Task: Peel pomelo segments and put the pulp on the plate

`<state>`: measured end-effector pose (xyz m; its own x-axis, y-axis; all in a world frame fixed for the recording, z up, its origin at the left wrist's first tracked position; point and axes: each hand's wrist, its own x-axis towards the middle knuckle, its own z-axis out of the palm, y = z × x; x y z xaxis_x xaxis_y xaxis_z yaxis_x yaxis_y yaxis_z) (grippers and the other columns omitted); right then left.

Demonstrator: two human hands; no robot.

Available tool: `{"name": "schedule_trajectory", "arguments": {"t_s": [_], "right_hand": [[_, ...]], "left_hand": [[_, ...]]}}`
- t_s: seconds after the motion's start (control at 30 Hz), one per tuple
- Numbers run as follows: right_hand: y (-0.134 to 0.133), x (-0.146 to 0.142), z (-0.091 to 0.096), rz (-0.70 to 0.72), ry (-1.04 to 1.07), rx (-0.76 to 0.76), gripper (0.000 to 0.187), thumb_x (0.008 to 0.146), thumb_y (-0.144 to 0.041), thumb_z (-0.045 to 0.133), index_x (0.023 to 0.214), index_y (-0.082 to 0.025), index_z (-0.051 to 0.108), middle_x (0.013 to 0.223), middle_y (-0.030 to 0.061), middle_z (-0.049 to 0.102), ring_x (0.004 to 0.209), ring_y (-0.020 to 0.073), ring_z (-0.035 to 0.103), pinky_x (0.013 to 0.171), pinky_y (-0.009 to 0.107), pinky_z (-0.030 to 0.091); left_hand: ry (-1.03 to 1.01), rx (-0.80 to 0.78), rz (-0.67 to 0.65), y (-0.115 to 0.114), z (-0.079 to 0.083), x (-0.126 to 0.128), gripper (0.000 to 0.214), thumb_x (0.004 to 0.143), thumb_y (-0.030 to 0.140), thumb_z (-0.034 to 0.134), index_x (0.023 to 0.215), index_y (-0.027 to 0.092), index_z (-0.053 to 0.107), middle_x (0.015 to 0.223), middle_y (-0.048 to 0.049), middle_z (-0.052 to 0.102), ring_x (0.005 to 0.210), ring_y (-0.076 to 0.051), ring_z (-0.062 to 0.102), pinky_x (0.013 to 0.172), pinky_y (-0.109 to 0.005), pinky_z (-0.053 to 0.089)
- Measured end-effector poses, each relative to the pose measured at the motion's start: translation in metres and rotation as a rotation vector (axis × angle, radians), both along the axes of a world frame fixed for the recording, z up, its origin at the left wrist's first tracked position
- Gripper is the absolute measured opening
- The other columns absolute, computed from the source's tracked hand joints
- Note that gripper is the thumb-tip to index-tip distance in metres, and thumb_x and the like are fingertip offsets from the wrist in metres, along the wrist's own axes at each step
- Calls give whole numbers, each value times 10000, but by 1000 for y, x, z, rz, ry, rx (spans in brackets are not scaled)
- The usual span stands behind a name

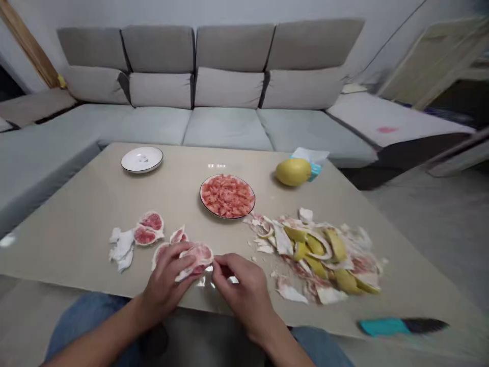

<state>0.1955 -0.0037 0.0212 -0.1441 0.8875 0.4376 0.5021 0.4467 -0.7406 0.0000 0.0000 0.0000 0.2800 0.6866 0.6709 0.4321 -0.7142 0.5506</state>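
My left hand [166,278] grips a pink pomelo segment [198,257] in torn white membrane, just above the table's near edge. My right hand [244,290] pinches the segment's right side between thumb and fingers. Two more pink segments [148,229] and white membrane scraps [122,250] lie left of my hands. Ahead, a round plate of pink pomelo flesh [227,196] sits close to my hands. A heap of yellow peel and white pith [317,257] spreads to the right.
A whole yellow pomelo [293,172] and a tissue packet [311,163] sit at the far right of the beige table [76,224]. A white dish [142,159] stands far left. A teal-handled knife [401,326] lies near the right front edge. A grey sofa [225,127] stands behind.
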Motion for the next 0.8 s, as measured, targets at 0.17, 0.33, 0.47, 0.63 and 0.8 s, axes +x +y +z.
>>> {"name": "schedule_trajectory", "arguments": {"t_s": [0.17,0.33,0.47,0.63,0.8], "right_hand": [[0,-6,4,-129,93,-82,144,769,-141,558,666,-170,654,568,-3,627,486,108,562,487,189,441],[-2,-15,8,-143,256,-202,134,725,-170,564,620,-168,646,520,-11,612,448,101,540,447,177,428],[0,-16,9,-98,375,-425,131,707,-243,592,619,-159,639,496,-14,591,423,93,484,430,189,389],[7,-8,12,-108,535,-602,143,675,-296,636,636,-160,618,490,-20,583,430,94,481,444,197,368],[12,0,15,-71,624,-651,188,686,-329,679,643,-163,600,547,-3,624,466,102,532,483,207,410]], "left_hand": [[-328,-574,-22,-5,3,4,353,737,247,793,1045,254,619,1330,-119,559,1261,-283,512,915,-356,474],[-748,-1023,-176,-1,8,8,277,792,395,732,827,209,530,1226,-120,643,1169,-269,587,929,-348,450],[-918,-1212,-262,0,11,9,179,845,263,695,879,206,529,1059,-73,683,924,-186,668,786,-273,488],[-1085,-1290,-357,1,10,3,359,829,235,717,1159,217,577,1085,-72,667,912,-180,673,774,-265,523],[-1175,-1328,-365,3,9,-1,407,846,221,694,1241,210,598,1111,-82,678,918,-204,687,822,-330,556]]}}
